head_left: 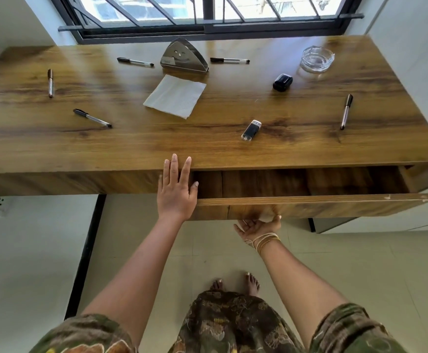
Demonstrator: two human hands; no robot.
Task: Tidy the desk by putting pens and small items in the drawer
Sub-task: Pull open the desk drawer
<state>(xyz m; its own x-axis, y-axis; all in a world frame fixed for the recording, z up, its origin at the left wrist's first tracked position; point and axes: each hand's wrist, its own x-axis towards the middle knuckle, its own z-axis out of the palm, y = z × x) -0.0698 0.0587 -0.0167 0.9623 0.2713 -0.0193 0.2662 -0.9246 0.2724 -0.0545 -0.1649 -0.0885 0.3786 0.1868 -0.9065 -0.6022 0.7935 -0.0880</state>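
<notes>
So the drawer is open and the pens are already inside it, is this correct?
Not quite. The head view shows the drawer open, but the pens, such as one at left and one at right, lie on the desk, not inside the drawer.

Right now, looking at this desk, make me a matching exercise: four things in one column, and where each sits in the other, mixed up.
Things:
1. glass ashtray
2. white napkin
3. USB stick
4. left hand

Places:
A. flat on the desk's front edge, beside the open drawer
B. far right corner
C. just in front of the metal napkin holder
D. near the front edge, right of centre

Pairs: 1-B, 2-C, 3-D, 4-A
</notes>
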